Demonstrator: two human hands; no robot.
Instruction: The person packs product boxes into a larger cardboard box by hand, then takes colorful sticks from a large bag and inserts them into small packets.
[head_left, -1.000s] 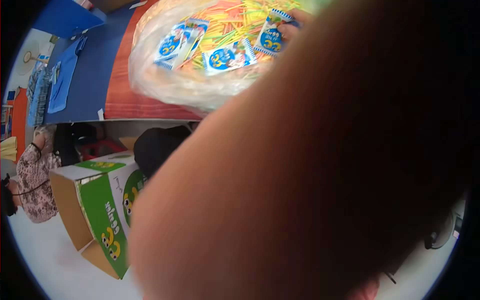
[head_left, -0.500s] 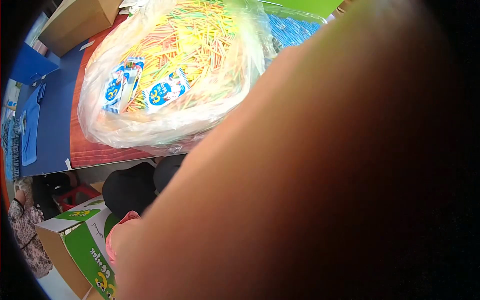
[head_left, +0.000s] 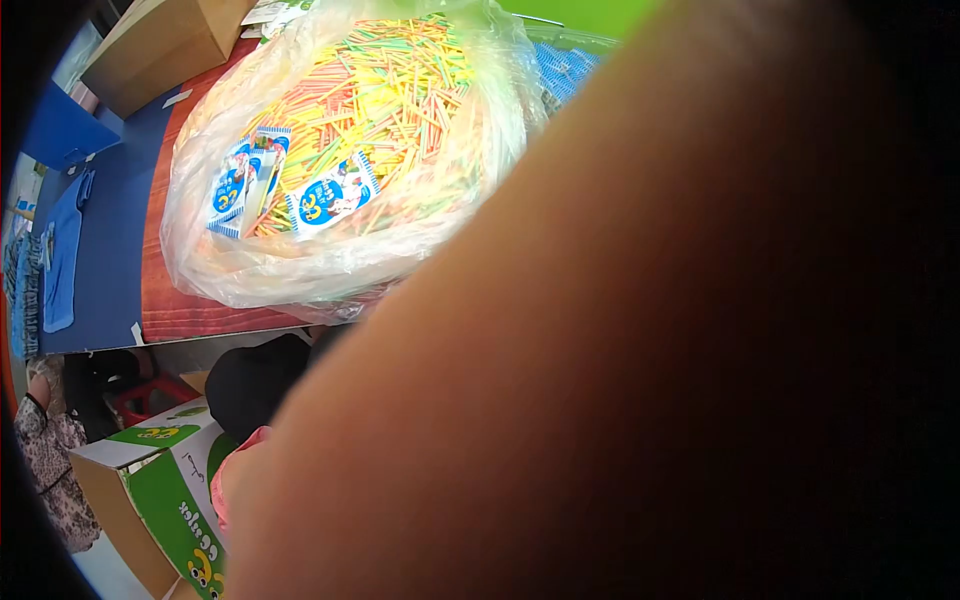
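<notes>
A bare arm or hand (head_left: 480,380), badly blurred and very close to the lens, covers the right half of the view. Which of my hands it belongs to, I cannot tell, and no separate fingers show. Beyond its edge lies a large clear plastic bag (head_left: 240,285), open at the top, full of thin sticks (head_left: 400,100) in yellow, red and green. On the sticks rest several small blue-and-white printed packets, one packet (head_left: 335,195) lying apart from the others (head_left: 232,190) at the left.
The bag sits on a red wood-patterned tabletop (head_left: 200,320) beside a blue surface (head_left: 110,250). A cardboard box (head_left: 165,50), blue bin (head_left: 70,130) and blue cloth (head_left: 65,260) lie left. Below are a green-and-white carton (head_left: 165,490), pink fabric (head_left: 235,480) and another person's patterned garment (head_left: 60,470).
The bag and packets sit slightly lower in the view. The blurred arm or hand covers a little more of the blue netted material at the upper right.
</notes>
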